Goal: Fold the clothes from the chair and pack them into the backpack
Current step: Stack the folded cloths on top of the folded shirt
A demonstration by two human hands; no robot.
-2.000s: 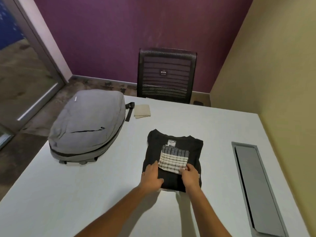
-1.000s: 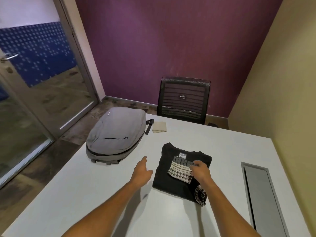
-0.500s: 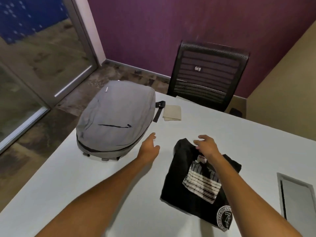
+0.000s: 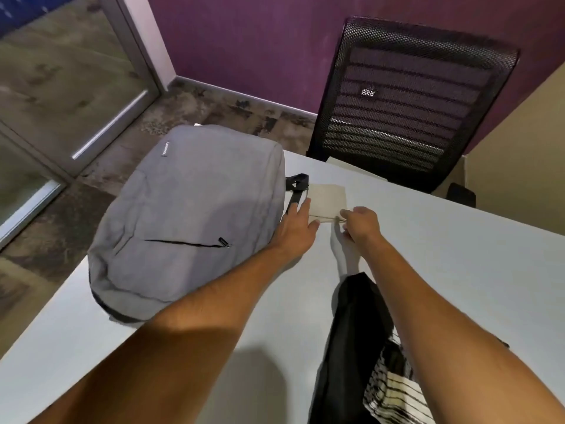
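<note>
Nearest the camera, at the lower right of the white table (image 4: 458, 270), a folded black T-shirt (image 4: 345, 347) is seen lying flat, partly hidden by the right forearm, and a folded checked black-and-white garment (image 4: 394, 393) is laid on top of it. Both bare forearms are stretched forward across the table from the bottom edge of the view. Farther on, the left hand (image 4: 295, 229) is held with its fingers straight and nothing grasped; its fingertips are placed at the near left corner of a small folded beige cloth (image 4: 328, 198), just beside the right edge of the backpack. The right hand (image 4: 360, 224) is curled, and the near right corner of the beige cloth is pinched between its thumb and fingers. The beige cloth is laid flat on the table, well apart from the black T-shirt. To the left, a grey backpack (image 4: 189, 215) is laid flat on the table's left side, its front pocket zip closed and its black strap (image 4: 298, 186) lying against the beige cloth's left edge. Beyond the table's far edge, a black mesh chair (image 4: 412, 102) is stood against a purple wall (image 4: 244, 41).
</note>
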